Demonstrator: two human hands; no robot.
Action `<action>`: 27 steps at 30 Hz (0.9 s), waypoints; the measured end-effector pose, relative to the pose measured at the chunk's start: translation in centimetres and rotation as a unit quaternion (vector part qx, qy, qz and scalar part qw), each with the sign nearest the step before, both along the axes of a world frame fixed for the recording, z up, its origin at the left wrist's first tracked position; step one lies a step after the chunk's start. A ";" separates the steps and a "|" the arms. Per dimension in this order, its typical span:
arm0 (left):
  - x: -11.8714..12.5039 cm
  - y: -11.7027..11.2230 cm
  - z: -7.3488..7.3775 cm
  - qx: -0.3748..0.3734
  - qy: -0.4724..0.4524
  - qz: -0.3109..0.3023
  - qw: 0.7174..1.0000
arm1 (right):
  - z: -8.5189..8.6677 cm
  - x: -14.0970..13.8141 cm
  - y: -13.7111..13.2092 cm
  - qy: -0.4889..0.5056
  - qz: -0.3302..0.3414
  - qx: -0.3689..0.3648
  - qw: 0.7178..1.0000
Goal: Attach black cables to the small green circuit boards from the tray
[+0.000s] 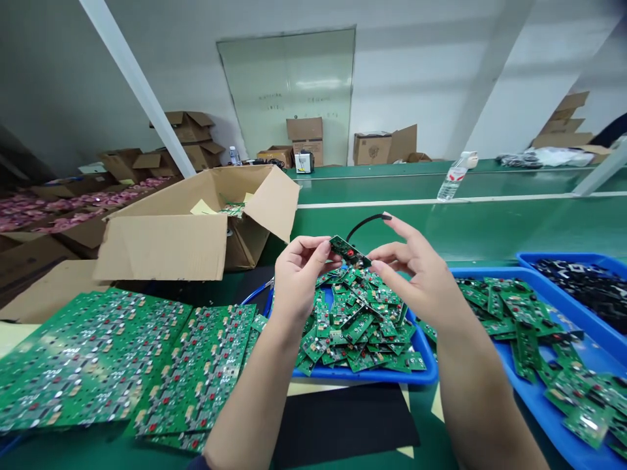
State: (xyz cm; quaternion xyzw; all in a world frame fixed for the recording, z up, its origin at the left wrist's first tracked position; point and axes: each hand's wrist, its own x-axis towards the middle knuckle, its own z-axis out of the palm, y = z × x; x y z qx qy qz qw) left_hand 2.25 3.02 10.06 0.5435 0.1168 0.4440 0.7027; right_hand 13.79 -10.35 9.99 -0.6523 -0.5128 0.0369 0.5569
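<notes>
Between my two hands, a small green circuit board (349, 250) with a red part is held tilted above a blue tray (431, 372). My left hand (300, 271) pinches its left end between thumb and fingers. At the right end, my right hand (416, 274) grips it with the thumb and a bent finger, while the forefinger reaches up. A short black cable (365, 224) arches up behind the board, its far end at that forefinger's tip. Many loose circuit boards (360, 333) are heaped in the tray below.
Uncut board panels (98, 359) are stacked on the left, before an open cardboard box (161, 245). To the right, another blue tray (553, 424) carries boards, and a third holds black parts (588, 290). A black mat (343, 427) lies in front; a water bottle (453, 179) stands behind.
</notes>
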 end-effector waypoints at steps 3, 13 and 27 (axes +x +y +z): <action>0.0 -0.6 0.3 -0.040 -0.032 -0.028 0.998 | -0.1 -0.1 0.1 0.030 -0.001 0.036 0.999; -0.7 -1.2 0.2 0.264 -0.091 -0.097 0.955 | -0.1 0.2 0.5 0.181 0.044 0.178 0.966; 0.8 -2.8 -1.8 0.350 -0.045 0.059 0.934 | 0.0 -3.1 1.7 0.164 -0.048 0.289 0.942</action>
